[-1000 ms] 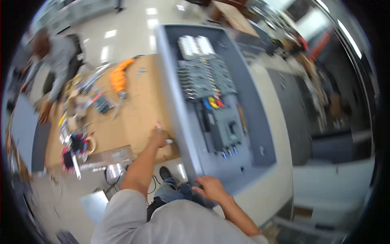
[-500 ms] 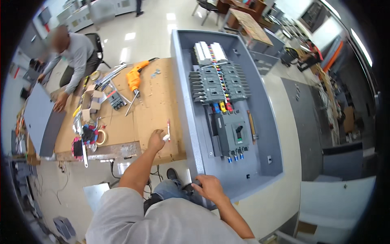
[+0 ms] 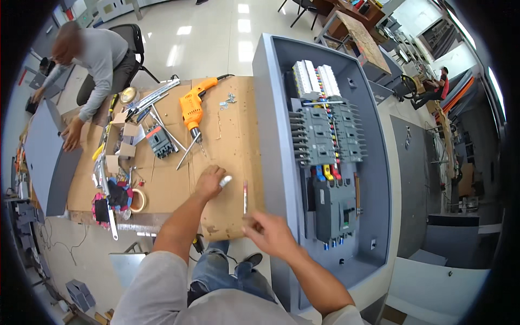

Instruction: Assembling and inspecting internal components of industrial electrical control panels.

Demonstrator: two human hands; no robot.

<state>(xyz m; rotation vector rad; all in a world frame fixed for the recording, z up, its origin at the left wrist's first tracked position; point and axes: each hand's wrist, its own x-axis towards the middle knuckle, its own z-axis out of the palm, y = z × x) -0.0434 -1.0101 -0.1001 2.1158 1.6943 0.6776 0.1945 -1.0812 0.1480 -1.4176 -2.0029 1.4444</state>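
Note:
My left hand (image 3: pixel 210 183) is closed over the brown cardboard (image 3: pixel 219 208), with a small white cylindrical piece (image 3: pixel 226 180) sticking out at its thumb side. What kind of piece it is I cannot tell. A slim red-and-white pen-like stick (image 3: pixel 245 197) lies on the cardboard between my hands. Just below its near end is my right hand (image 3: pixel 271 234), slightly blurred, thumb and fingers apart with nothing seen between them. To the right rests a grey metal enclosure (image 3: pixel 271 157) holding white modules (image 3: pixel 316 80), rows of dark breakers (image 3: pixel 319 132) and one large breaker (image 3: pixel 336 211).
An orange drill (image 3: pixel 192 111) lies beyond my left hand, near loose screws (image 3: pixel 228 101). Further left are a spare breaker (image 3: pixel 160 142), an open carton (image 3: pixel 120 142), a tape roll (image 3: pixel 138 200) and metal strips. A co-worker (image 3: pixel 100 59) handles a grey panel (image 3: pixel 51 157) there.
My right hand has left the enclosure's near edge and come over the cardboard by the stick. My left hand has drawn left, away from the stick, with the white piece. The view has shifted.

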